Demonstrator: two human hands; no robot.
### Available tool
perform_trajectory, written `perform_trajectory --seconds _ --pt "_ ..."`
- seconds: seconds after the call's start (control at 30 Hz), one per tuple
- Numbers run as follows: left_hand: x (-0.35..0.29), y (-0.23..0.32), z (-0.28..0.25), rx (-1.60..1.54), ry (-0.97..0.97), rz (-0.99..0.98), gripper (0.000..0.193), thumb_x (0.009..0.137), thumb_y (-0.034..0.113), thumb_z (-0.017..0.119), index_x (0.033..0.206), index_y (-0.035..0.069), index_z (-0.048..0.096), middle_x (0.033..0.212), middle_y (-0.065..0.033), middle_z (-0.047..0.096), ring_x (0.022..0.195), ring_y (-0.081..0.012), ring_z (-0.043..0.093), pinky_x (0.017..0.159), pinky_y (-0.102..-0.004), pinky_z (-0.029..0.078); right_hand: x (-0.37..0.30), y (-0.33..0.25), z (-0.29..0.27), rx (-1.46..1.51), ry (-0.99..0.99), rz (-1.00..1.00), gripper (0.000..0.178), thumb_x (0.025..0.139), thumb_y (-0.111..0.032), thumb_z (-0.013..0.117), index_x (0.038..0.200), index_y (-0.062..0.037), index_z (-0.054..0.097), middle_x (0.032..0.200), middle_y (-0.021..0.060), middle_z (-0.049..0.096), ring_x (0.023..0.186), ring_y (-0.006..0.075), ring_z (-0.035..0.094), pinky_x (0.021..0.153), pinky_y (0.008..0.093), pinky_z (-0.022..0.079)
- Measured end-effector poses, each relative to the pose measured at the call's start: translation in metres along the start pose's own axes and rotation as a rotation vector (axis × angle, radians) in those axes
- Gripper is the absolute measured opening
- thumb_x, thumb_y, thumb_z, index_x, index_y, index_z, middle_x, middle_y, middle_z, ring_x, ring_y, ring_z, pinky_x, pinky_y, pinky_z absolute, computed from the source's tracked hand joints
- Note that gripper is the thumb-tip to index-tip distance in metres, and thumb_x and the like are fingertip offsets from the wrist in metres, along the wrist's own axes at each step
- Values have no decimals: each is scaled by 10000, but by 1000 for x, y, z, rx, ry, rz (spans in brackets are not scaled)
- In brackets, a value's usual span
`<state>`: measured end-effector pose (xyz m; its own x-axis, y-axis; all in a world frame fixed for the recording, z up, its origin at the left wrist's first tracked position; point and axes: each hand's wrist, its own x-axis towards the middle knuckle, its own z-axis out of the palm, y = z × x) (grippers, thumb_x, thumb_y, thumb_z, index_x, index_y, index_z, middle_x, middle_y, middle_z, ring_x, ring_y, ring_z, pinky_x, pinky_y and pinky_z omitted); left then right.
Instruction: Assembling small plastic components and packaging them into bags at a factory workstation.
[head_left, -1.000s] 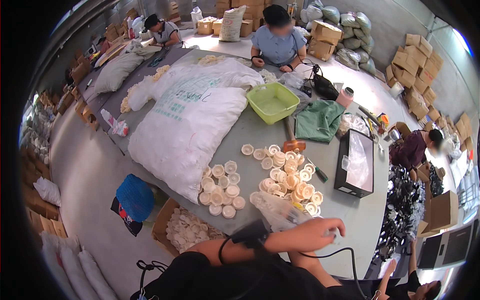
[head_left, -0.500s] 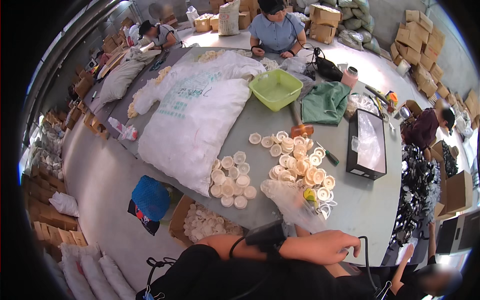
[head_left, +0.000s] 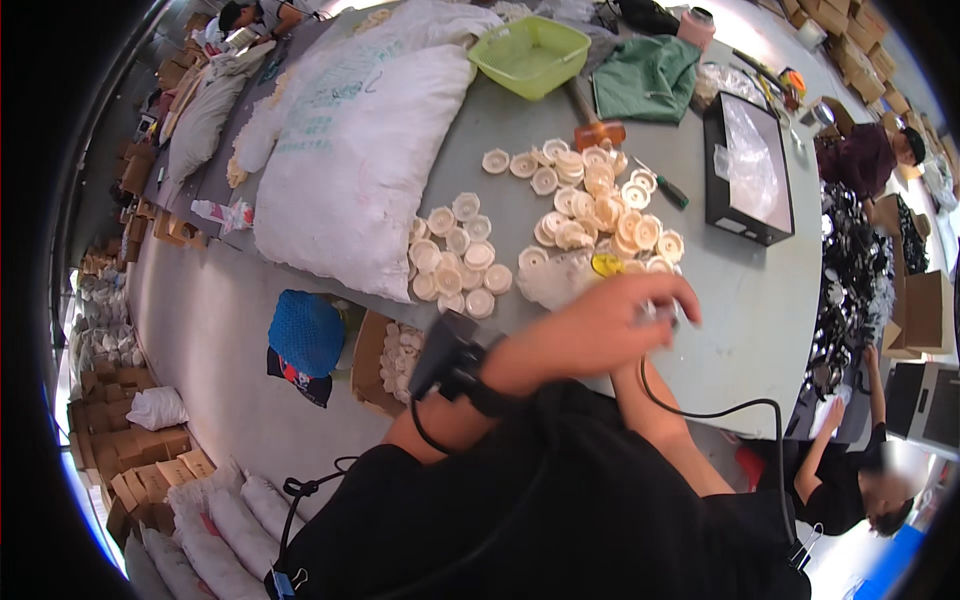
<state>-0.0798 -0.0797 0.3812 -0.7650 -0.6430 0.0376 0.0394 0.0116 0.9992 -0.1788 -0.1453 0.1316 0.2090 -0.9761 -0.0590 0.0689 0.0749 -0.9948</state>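
My left hand (head_left: 635,315), its wrist strapped with a black device (head_left: 455,365), reaches across in front of my right forearm (head_left: 665,430). Its fingers curl down around a small greyish thing (head_left: 657,313) near my right wrist; blur keeps me from making that out. My right hand is hidden behind the left. Just beyond the hands lie a clear plastic bag (head_left: 550,280) and a small yellow item (head_left: 606,264). A heap of cream round plastic caps (head_left: 605,205) spreads past them, with a second group of caps (head_left: 455,255) to the left.
A big white sack (head_left: 350,190) covers the table's left side. Farther back are a green basket (head_left: 530,55), mallet (head_left: 600,133), green cloth (head_left: 645,80), screwdriver (head_left: 672,190) and black box (head_left: 748,170). A black cable (head_left: 720,412) loops from my wrist. Co-workers are around.
The view has tipped downward, so the table sits higher. My left hand has swung up and over my right forearm, near the bag. More of the right forearm shows now.
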Motion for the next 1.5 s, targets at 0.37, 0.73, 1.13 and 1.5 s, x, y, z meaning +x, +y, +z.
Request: perform_trajectory --seconds 0.37,0.73,1.13,1.5 --pt "-23 12 -53 16 295 -94 184 806 56 511 975 56 582 804 -10 582 548 -4 439 437 -150 309 -59 9 34 -201 137 -139 346 924 -345 353 1159 -129 487 1169 97 522 1074 265 504 934 415 409" --pt "-29 15 -67 -30 357 -30 205 815 111 541 1002 33 572 742 -20 575 506 -5 383 440 -143 300 -60 -27 36 1487 167 285 412 912 -387 384 1179 -89 480 1169 76 542 1066 253 511 909 409 420" --pt "-24 12 -74 -23 361 -29 196 809 50 494 990 29 567 779 -13 576 614 -26 448 489 -160 331 -60 -66 47 1415 210 259 361 919 -361 356 1058 -77 530 1048 82 586 950 246 566 836 406 464" --pt "7 3 -51 -31 339 56 179 816 31 489 970 21 580 794 -8 579 597 -33 472 514 -163 373 -48 -111 63 1457 153 164 425 911 -426 328 1126 -104 503 1065 62 573 986 230 556 848 395 454"
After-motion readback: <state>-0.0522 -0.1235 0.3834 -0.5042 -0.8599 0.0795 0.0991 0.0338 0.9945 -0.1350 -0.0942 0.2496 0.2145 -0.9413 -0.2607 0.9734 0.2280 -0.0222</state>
